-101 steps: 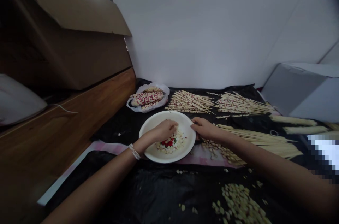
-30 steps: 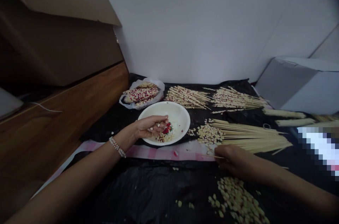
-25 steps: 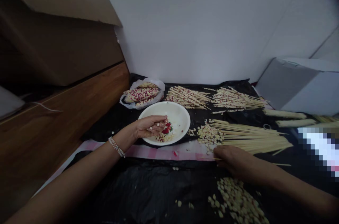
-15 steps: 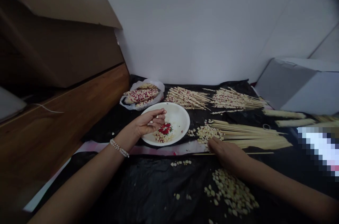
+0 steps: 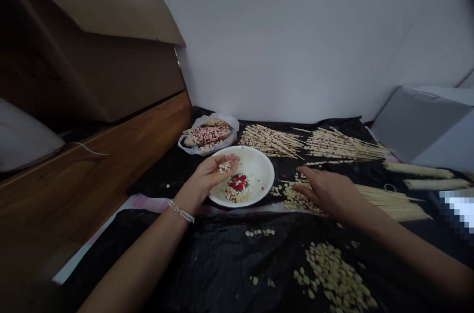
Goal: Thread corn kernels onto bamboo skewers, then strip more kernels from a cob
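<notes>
My left hand (image 5: 207, 175) is palm up over the left side of a white bowl (image 5: 267, 170), cupping a small heap of pale corn kernels (image 5: 224, 167). A red flower is printed inside the bowl, with loose red and pale bits near it. My right hand (image 5: 328, 192) hovers at a pile of pale kernels (image 5: 298, 198), thumb and fingers apart, with nothing visible between them. Behind that hand lie thin bare sticks (image 5: 388, 202), partly hidden by the forearm.
Red-and-white corn cobs (image 5: 209, 135) lie in a plastic bag behind the bowl. Two bundles of kernel-covered sticks (image 5: 268, 140) are further right. Pale seeds (image 5: 338, 276) lie heaped on the black sheet (image 5: 211, 249) in front. A cardboard box (image 5: 122, 66) stands left; stripped cobs (image 5: 418, 170) lie right.
My left hand has uncurled, so the kernels in its palm now show. My right hand has lifted off the kernel pile and its fingers have spread. The view has shifted slightly left.
</notes>
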Motion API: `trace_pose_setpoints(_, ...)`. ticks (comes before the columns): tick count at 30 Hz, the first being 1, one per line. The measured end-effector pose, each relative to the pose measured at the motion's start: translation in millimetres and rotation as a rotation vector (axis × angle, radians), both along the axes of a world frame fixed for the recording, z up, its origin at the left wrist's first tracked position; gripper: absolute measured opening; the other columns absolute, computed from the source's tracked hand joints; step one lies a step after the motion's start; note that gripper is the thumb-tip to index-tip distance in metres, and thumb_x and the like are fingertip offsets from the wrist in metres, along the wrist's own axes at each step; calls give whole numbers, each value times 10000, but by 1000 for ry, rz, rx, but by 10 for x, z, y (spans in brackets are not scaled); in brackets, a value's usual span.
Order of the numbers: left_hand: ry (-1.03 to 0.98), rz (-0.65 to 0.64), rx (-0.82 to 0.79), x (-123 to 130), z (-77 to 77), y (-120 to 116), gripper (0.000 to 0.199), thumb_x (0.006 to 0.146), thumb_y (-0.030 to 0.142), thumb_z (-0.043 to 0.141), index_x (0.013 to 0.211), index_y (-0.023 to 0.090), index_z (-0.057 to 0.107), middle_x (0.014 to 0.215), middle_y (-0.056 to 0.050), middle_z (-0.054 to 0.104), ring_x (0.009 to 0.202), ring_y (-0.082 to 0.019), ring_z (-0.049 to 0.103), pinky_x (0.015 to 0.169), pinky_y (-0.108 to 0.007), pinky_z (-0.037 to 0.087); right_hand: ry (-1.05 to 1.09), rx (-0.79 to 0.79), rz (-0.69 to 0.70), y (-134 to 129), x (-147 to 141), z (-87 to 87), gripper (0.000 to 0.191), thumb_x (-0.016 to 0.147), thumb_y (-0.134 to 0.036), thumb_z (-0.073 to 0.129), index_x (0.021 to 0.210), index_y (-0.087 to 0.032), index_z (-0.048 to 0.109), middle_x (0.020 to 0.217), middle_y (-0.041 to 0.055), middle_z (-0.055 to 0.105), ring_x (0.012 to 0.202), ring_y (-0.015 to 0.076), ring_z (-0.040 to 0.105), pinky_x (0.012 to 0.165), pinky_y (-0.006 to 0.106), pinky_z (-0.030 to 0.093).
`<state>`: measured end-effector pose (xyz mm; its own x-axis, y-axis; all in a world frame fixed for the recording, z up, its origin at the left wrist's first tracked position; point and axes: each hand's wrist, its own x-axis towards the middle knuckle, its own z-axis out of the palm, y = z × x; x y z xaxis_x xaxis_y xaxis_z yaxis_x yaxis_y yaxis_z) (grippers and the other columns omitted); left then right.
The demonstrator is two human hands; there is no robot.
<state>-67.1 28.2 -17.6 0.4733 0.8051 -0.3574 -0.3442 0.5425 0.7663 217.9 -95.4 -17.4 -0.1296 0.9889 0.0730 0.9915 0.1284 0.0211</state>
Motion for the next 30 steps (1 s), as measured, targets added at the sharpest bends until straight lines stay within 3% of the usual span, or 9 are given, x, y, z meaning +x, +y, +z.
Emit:
trace_pose_setpoints(3,-111,54,-170,-27,-34,-4,340,887,54,342,1199,41,477,958,-143,659,928,-198,667,786,-331,572,29,81,-71,25,-148,233,584,851,-670,344,1170,-198,472,837,109,666,764,271,624,569,313,337)
trace_pose_setpoints(6,-210,56,-236,-7,-50,-41,421,876,54,378,1290,-9,425,1076,-213,643,1027,-253,643,860,-373,550,117,102,5,56,-384,442,441,941,-539,206,1052,-223,493,798,48,658,698,206,610,560,294,316)
trace_pose_setpoints(9,-246,51,-243,34,-29,-103,468,859,20,406,1326,-9,412,1145,-233,629,1086,-264,616,895,-351,535,110,174,81,135,-622,521,328,969,-381,235,938,-228,523,789,22,648,697,175,594,572,286,305)
trace_pose_setpoints(16,-180,59,-153,53,17,-193,381,842,-8,469,1217,10,535,1044,-176,684,955,-180,672,835,-235,545,230,242,219,381,-813,305,281,943,-224,338,1024,-194,605,958,61,646,916,170,576,741,266,379)
trace_pose_setpoints(24,-107,74,-96,53,19,-161,149,846,88,558,943,80,670,778,-60,701,648,-73,647,576,-104,519,229,194,326,432,-740,269,308,891,-154,398,1089,-223,624,998,61,670,898,157,604,744,261,431)
trace_pose_setpoints(27,-116,134,-101,40,-28,-117,109,815,64,597,876,104,679,743,-33,701,635,-60,641,579,-92,512,258,209,338,432,-743,259,315,902,-165,384,1100,-221,623,1042,66,674,922,171,618,765,281,452)
trace_pose_setpoints(30,-132,161,-96,41,-56,-88,149,805,44,602,908,115,684,836,-50,724,757,-77,671,684,-107,528,276,236,334,453,-724,231,321,909,-178,378,1123,-222,614,1051,63,680,923,182,630,772,301,465)
